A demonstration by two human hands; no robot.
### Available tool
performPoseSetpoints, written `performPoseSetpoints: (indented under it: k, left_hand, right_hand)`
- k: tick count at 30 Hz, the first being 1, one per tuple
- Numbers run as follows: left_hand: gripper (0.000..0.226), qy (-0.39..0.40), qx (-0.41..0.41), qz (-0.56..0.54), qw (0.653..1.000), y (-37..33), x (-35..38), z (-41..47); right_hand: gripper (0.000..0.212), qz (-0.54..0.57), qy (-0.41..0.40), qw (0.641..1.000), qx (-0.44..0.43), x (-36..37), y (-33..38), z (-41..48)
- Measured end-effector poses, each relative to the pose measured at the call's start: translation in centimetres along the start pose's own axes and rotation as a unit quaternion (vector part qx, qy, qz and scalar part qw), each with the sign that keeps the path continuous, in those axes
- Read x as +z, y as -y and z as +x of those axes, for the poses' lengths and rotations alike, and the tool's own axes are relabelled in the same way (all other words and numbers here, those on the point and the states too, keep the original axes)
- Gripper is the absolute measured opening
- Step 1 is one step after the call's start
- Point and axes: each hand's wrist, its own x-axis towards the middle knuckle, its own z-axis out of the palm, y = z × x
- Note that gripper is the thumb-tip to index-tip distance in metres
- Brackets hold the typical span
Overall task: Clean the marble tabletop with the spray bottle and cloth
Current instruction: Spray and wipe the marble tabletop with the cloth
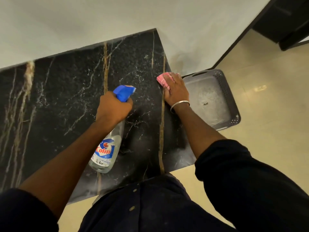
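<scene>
head view looks straight down on a black marble table (63, 91) veined in white and gold, its far edge flush against a pale wall (83, 22). of the two hands, the left hand (114, 108) is wrapped around the neck of a clear spray bottle (107, 151), fingers closed on the blue trigger head (124, 92); the bottle tilts with its base toward the person and its nozzle pointing away over the stone. it is lifted off the surface, as far as one can tell. the right hand (175, 91) lies flat, fingers spread, pressing a pink cloth (163, 80) onto the table right at its right edge, near the far right corner. a metal bangle (179, 104) sits on that wrist.

just beyond that right edge, on the cream tiled floor (267, 131), stands a grey perforated basket (214, 97), close beside the table. the near edge of the table meets the person's dark clothing (150, 206). the whole left stretch of the marble lies bare and open. a dark piece of furniture (287, 22) sits at the top right, well apart from the table.
</scene>
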Motion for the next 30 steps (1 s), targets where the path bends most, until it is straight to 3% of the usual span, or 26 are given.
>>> performPoseSetpoints:
  k: [2,4,5,6,8,9,11,16,20,23,26,27,28,30]
  left_hand:
    - [0.017,0.009,0.004,0.007,1.0,0.0,-0.4,-0.1]
    - [0.019,0.028,0.018,0.011,0.999,0.1,-0.7,-0.2]
    - [0.024,0.036,0.023,0.007,0.999,0.1,-0.8,-0.3]
    - [0.031,0.041,0.026,0.004,0.999,-0.1,-0.8,-0.4]
    - [0.033,0.052,0.039,-0.002,0.998,-0.7,-0.5,-0.5]
    - [0.03,0.058,0.049,-0.009,0.997,-1.3,-0.4,-0.7]
    - [0.033,0.071,0.065,-0.005,0.995,-2.5,0.0,-1.4]
    - [0.04,0.119,0.083,0.037,0.989,-3.6,1.7,-3.7]
    - [0.029,0.119,0.078,0.038,0.989,-3.1,2.9,-5.2]
    - [0.027,0.136,0.087,0.044,0.986,-2.9,3.7,-6.5]
    - [0.026,0.134,0.08,0.067,0.985,-2.7,4.6,-7.8]
    - [0.027,0.129,0.08,0.069,0.986,-2.6,4.8,-8.0]
    - [0.029,0.124,0.08,0.069,0.987,-2.4,5.0,-8.3]
    - [0.031,0.121,0.07,0.059,0.988,-2.4,5.2,-8.7]
  right_hand:
    - [0.044,0.088,0.002,0.995,0.04,-1.7,-0.1,2.1]
    - [0.038,0.232,-0.009,0.967,0.104,-4.9,1.0,2.5]
    - [0.035,0.339,-0.027,0.93,0.138,-6.4,1.6,2.0]
    - [0.036,0.462,-0.035,0.866,0.187,-7.9,2.3,1.2]
    - [0.051,0.693,0.002,0.669,0.268,-9.2,2.9,-1.6]
    - [0.062,0.758,0.027,0.585,0.287,-9.4,3.3,-3.5]
    - [0.075,0.805,0.055,0.515,0.289,-9.3,4.1,-6.6]
    - [0.077,0.871,0.049,0.429,0.234,-8.1,4.8,-10.8]
    - [0.07,0.881,0.054,0.421,0.211,-8.0,4.4,-13.2]
    - [0.079,0.88,0.062,0.42,0.214,-7.8,3.8,-15.1]
    - [0.086,0.855,0.049,0.447,0.258,-8.2,3.2,-16.8]
    - [0.082,0.831,0.044,0.484,0.27,-8.4,3.0,-17.3]
    - [0.073,0.78,0.036,0.56,0.278,-8.6,2.8,-17.8]
    - [0.055,0.565,0.002,0.788,0.246,-9.1,2.2,-19.1]
